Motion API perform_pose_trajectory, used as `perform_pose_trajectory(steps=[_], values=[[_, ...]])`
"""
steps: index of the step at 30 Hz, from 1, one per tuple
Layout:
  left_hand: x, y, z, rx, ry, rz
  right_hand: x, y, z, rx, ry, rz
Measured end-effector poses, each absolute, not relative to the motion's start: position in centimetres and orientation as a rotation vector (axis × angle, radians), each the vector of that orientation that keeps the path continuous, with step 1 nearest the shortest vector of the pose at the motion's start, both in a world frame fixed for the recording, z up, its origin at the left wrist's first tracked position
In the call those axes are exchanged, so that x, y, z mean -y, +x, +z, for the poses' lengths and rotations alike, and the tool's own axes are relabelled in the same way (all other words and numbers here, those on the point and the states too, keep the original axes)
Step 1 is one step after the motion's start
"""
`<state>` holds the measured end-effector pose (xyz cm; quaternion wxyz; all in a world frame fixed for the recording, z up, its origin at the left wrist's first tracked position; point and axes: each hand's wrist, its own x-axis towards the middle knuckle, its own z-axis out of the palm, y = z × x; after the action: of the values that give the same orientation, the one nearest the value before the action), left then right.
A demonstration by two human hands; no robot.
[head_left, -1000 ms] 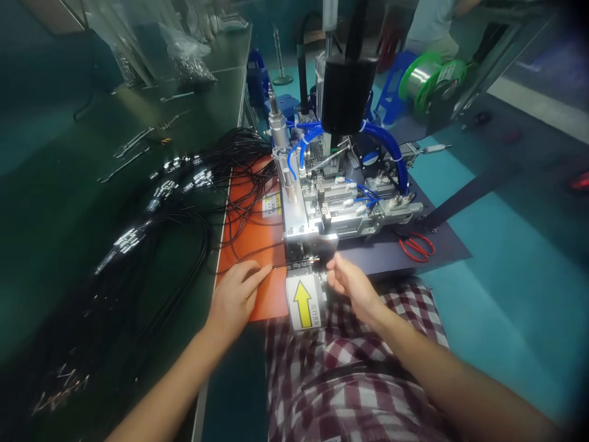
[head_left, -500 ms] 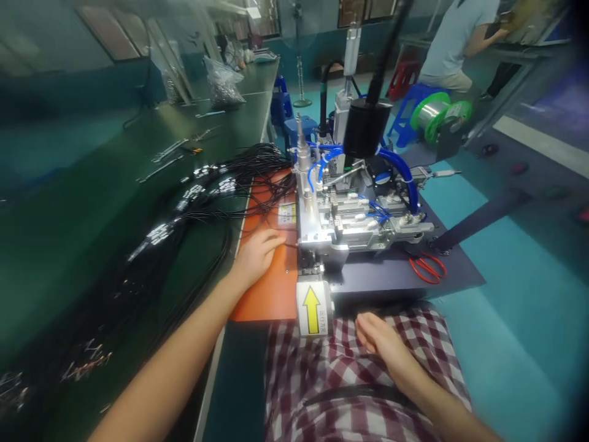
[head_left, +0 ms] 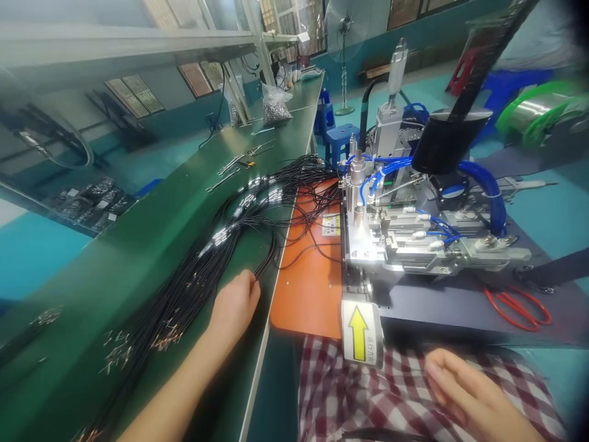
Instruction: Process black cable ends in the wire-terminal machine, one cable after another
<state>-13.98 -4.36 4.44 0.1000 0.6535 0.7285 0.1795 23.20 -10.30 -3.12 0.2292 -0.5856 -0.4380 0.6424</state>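
My left hand (head_left: 234, 307) rests on the green bench, fingertips touching the near edge of a big bundle of black cables (head_left: 221, 245) with metal ends. Whether it grips a cable I cannot tell. My right hand (head_left: 464, 383) lies flat on my checked lap, fingers apart and holding nothing. Ahead stands a small metal machine (head_left: 405, 239) with blue air hoses and a black cylinder above it. At its front hangs a yellow arrow label (head_left: 361, 334).
An orange mat (head_left: 313, 288) lies left of the machine. Red-handled scissors (head_left: 518, 307) lie on the dark base plate at right. Wrenches (head_left: 239, 162) and a bag of small parts (head_left: 273, 107) sit farther along the bench. A green wire spool (head_left: 538, 110) stands far right.
My left hand has moved left from the machine's front, off the orange mat, to the cable bundle. My right hand has dropped from the machine to my lap. The view has swung left.
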Motion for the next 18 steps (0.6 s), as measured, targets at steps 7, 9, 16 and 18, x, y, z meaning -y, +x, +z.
perform_pose_trajectory(steps=[7, 9, 16, 18], values=[[1.9, -9.1, 5.6, -1.605, 1.828, 0.700, 9.8, 15.3, 3.3, 0.891, -1.205, 2.130], [2.3, -8.4, 5.2, -1.580, 1.875, 0.723, 9.5, 14.0, 3.5, 0.658, -1.096, 2.323], [3.4, -8.2, 6.1, -1.726, 2.522, 0.141, 7.7, 15.0, 2.7, 1.687, -1.333, 1.505], [1.5, -8.2, 6.7, -1.709, 2.508, 0.222, 7.6, 15.0, 2.6, 1.882, -1.295, 1.367]])
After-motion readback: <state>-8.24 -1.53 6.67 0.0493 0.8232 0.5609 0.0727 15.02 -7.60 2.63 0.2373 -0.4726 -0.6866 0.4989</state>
